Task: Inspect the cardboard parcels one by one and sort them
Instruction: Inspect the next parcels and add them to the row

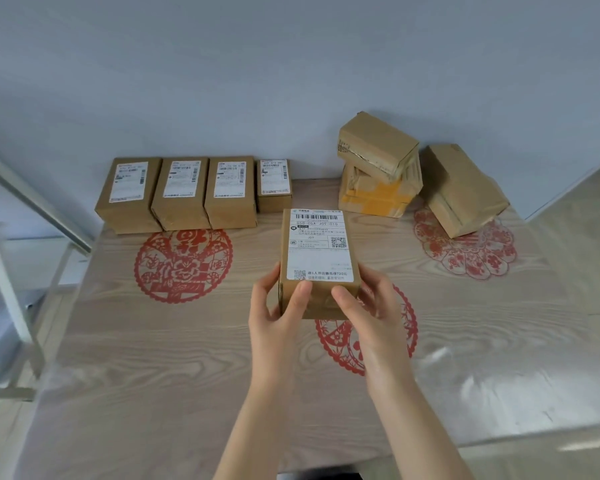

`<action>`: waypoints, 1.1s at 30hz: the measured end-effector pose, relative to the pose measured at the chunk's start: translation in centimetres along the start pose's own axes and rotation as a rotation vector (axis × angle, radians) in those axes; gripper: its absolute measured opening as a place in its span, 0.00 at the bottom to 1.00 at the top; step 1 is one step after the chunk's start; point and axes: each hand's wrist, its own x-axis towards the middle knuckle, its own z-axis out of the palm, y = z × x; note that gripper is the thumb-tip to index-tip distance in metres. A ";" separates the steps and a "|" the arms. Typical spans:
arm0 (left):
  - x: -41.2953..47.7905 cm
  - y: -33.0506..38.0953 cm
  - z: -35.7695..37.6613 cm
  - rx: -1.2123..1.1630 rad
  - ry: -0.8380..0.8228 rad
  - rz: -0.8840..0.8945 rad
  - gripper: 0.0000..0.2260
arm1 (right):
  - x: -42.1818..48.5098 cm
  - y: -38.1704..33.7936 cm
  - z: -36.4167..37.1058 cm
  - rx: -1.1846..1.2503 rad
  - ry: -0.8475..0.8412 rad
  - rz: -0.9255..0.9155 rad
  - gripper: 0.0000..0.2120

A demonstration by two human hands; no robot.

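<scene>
A cardboard parcel (317, 251) with a white shipping label facing up is held above the middle of the table. My left hand (278, 306) grips its near left corner, thumb on the front face. My right hand (368, 306) grips its near right corner the same way. Several labelled parcels (184, 192) stand in a row along the back left of the table. At the back right, one unlabelled parcel (378, 147) lies tilted on top of a yellow-taped parcel (378, 195), and a third parcel (461, 188) lies tilted beside them.
The wooden table (160, 358) carries red paper-cut decorations (182, 265) under a clear cover. A wall runs right behind the parcels. A white metal frame (11, 237) stands to the left of the table.
</scene>
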 end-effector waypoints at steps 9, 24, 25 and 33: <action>-2.3 -1.1 1.1 0.073 -0.009 0.054 0.21 | -1.1 -0.5 -3.5 -0.028 0.029 -0.007 0.22; -6.1 -3.7 6.7 0.173 0.005 0.053 0.21 | -0.2 -1.9 -11.1 -0.003 -0.086 0.030 0.20; -6.3 -3.8 7.1 0.181 0.001 0.056 0.20 | -0.2 -2.0 -11.5 0.008 -0.076 0.031 0.18; -5.2 -4.9 9.2 0.202 0.026 0.077 0.19 | 0.4 -1.4 -12.8 -0.096 -0.109 -0.069 0.23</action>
